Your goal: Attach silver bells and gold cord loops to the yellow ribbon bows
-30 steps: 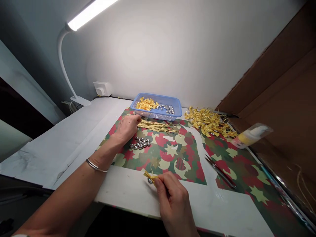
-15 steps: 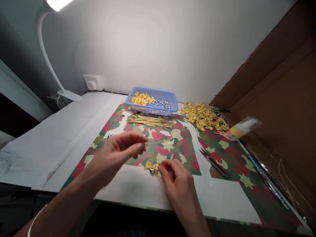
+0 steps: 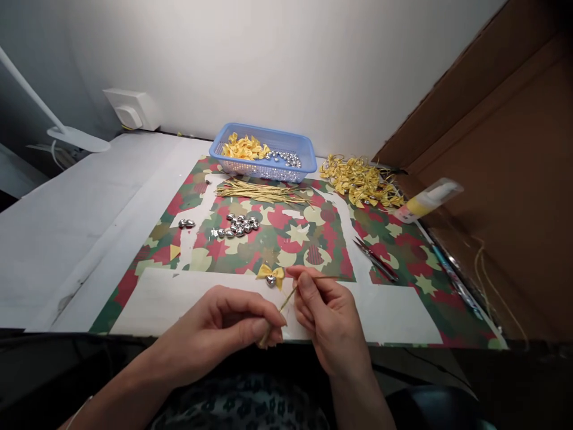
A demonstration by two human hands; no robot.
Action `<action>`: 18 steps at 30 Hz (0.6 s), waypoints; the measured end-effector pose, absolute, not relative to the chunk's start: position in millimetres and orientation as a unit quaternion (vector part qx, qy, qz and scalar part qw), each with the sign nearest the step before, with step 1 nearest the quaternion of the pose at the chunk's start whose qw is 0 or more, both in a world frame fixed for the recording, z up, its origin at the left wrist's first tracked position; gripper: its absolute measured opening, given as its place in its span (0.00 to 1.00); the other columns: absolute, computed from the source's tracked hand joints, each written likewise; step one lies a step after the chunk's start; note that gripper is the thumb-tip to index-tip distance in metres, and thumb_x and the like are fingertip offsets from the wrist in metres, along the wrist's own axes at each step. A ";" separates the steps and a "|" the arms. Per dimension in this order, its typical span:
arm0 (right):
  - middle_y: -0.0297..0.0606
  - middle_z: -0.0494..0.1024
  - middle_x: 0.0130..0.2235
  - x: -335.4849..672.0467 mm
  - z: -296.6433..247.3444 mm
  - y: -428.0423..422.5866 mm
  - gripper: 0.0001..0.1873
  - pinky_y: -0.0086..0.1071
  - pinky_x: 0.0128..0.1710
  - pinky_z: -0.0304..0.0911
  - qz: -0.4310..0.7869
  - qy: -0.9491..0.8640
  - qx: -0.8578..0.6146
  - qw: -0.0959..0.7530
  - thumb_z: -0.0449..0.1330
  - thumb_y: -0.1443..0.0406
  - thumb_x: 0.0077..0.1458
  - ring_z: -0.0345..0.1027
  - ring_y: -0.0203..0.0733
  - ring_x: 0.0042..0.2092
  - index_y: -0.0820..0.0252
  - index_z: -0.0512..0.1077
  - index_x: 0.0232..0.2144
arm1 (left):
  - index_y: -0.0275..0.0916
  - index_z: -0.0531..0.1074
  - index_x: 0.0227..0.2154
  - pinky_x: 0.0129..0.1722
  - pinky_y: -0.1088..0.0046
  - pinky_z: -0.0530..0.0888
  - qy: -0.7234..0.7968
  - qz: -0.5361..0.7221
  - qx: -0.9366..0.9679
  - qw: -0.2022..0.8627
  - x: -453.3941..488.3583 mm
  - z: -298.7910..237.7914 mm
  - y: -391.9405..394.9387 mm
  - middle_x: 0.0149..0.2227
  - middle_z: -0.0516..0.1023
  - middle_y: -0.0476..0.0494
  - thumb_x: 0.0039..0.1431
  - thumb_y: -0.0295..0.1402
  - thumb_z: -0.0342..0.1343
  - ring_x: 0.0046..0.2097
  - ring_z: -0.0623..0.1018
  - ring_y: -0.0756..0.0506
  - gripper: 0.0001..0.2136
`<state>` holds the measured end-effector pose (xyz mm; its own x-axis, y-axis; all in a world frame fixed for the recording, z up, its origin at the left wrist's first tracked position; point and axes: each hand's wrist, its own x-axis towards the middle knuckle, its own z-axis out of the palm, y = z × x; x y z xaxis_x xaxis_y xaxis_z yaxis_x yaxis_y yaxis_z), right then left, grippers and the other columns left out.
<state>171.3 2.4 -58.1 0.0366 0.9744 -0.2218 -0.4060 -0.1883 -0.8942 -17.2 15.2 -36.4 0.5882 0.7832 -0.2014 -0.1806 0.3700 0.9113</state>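
Note:
Between my two hands runs a thin gold cord. My left hand is closed, pinching its lower part between thumb and fingers. My right hand pinches the same cord higher up, and an end sticks out to the right past the fingers. Just beyond my fingertips a yellow ribbon bow lies on the white paper's edge, with a silver heart-shaped bead at its middle. Farther back is a bundle of similar gold cords. Several loose silver beads lie in a cluster on the patterned sheet.
A blue basket holds yellow bows and silver beads. Right of it is a pile of corded yellow bows. Scissors and a leaning pump bottle are on the right, near a cardboard wall. A lamp base stands left.
My left hand has come down and nearer with the cord. My right hand has let go of the bow, which stays on the paper, and now grips the cord. The view has tilted down.

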 end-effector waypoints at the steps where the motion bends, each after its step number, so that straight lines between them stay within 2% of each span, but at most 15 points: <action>1: 0.22 0.55 0.21 170.9 -59.8 3.1 0.20 0.24 0.19 0.39 0.606 -0.321 -0.470 0.556 0.68 0.52 0.59 0.41 0.26 0.20 0.64 0.80 0.40 | 0.39 0.86 0.36 0.38 0.72 0.77 0.324 0.320 0.457 0.764 -17.3 -36.6 15.7 0.31 0.83 0.43 0.63 0.35 0.65 0.33 0.77 0.47 0.07; 7: 0.26 0.63 0.20 171.4 -66.6 6.1 0.17 0.27 0.22 0.55 0.455 -0.406 -0.551 0.569 0.61 0.54 0.65 0.54 0.31 0.22 0.60 0.79 0.45 | 0.41 0.87 0.36 0.38 0.72 0.78 0.317 0.312 0.457 0.770 -14.4 -37.7 12.6 0.32 0.85 0.43 0.62 0.29 0.64 0.34 0.80 0.46 0.06; 10: 0.33 0.72 0.29 172.5 -65.6 4.4 0.15 0.28 0.24 0.62 0.369 -0.494 -0.581 0.531 0.57 0.58 0.68 0.61 0.32 0.24 0.59 0.80 0.47 | 0.45 0.87 0.34 0.37 0.73 0.78 0.325 0.314 0.479 0.752 -11.5 -38.6 10.8 0.30 0.85 0.45 0.62 0.27 0.64 0.33 0.80 0.47 0.08; 12: 0.39 0.76 0.37 173.2 -65.1 1.7 0.15 0.29 0.30 0.69 0.271 -0.586 -0.575 0.503 0.54 0.65 0.69 0.70 0.35 0.30 0.58 0.79 0.50 | 0.47 0.87 0.33 0.38 0.75 0.77 0.343 0.343 0.510 0.710 -9.9 -38.6 11.1 0.33 0.83 0.46 0.61 0.26 0.64 0.36 0.79 0.47 0.09; 14: 0.42 0.76 0.41 174.4 -65.5 -1.6 0.19 0.30 0.37 0.73 0.166 -0.666 -0.541 0.487 0.52 0.71 0.68 0.74 0.38 0.38 0.58 0.76 0.56 | 0.48 0.87 0.33 0.45 0.76 0.76 0.355 0.380 0.542 0.661 -8.7 -38.0 12.1 0.42 0.81 0.45 0.62 0.26 0.64 0.46 0.79 0.46 0.09; 16: 0.42 0.76 0.40 176.4 -66.1 -4.7 0.25 0.31 0.41 0.74 0.092 -0.717 -0.507 0.470 0.51 0.75 0.67 0.76 0.39 0.41 0.56 0.71 0.62 | 0.48 0.87 0.34 0.52 0.75 0.74 0.351 0.395 0.551 0.645 -7.7 -37.3 12.9 0.48 0.79 0.46 0.63 0.27 0.64 0.53 0.76 0.44 0.09; 18: 0.41 0.75 0.40 178.7 -66.1 -6.9 0.30 0.30 0.40 0.75 0.050 -0.740 -0.494 0.454 0.51 0.77 0.66 0.76 0.39 0.40 0.52 0.66 0.66 | 0.48 0.86 0.35 0.52 0.75 0.74 0.339 0.381 0.535 0.673 -5.8 -37.2 12.7 0.45 0.81 0.46 0.66 0.28 0.62 0.51 0.77 0.45 0.09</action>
<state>178.7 -6.9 -66.1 -0.0992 0.7761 0.6227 0.6848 0.5073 -0.5232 -5.8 12.7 -37.2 0.4797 0.8761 -0.0483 -0.1509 0.1366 0.9791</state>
